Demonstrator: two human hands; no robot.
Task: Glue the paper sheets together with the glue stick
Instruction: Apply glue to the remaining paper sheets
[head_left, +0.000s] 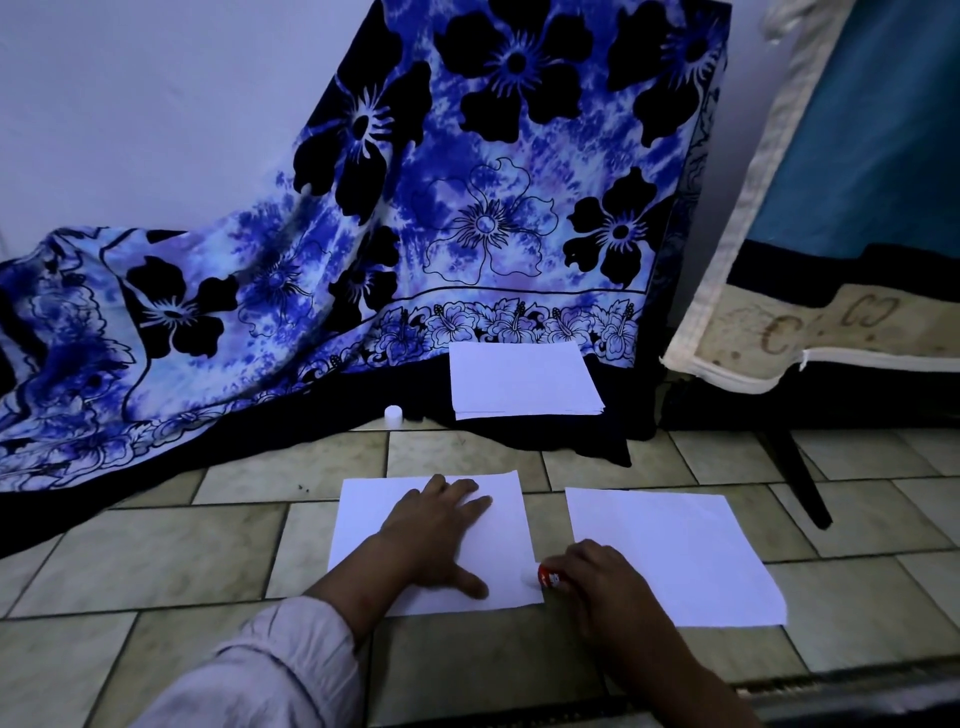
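Observation:
Two white paper sheets lie side by side on the tiled floor. My left hand (441, 535) rests flat with spread fingers on the left sheet (363, 519), pressing it down. My right hand (597, 582) grips a red glue stick (550, 578), uncapped, its white tip at the left sheet's right edge near the lower corner. The right sheet (685, 551) lies bare, and my right hand overlaps its lower left corner. A stack of more white sheets (522, 379) sits further back on dark cloth.
A small white cap (394, 414) stands on the floor at the cloth's edge, left of the stack. A blue flowered cloth (363, 234) drapes down behind. A mattress edge (753, 291) and a dark furniture leg (800, 467) are at the right.

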